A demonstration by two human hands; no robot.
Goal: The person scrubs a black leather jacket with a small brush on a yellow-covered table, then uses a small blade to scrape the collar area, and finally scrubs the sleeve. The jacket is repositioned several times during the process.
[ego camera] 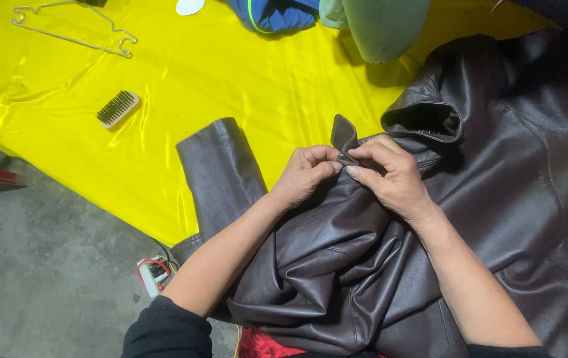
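both the left hand (307,174) and right hand (390,178) pinch the small strap tab (343,136) of the soft, heavy, slippery-looking leather jacket (496,172) at frame centre.

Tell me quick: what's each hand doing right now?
Left hand: closed, pinching the small strap of the dark leather jacket.
Right hand: closed, pinching the same strap.

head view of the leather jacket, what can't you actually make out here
- Head view: what the left hand and right hand pinch at the small strap; the fingertips cover it.
- Dark brown leather jacket: cut off by the right and bottom edges.
- Blue garment and pale green object: cut off by the top edge.
- Inside the rolled cuff: in shadow.
- White power strip: partly hidden by the left forearm.
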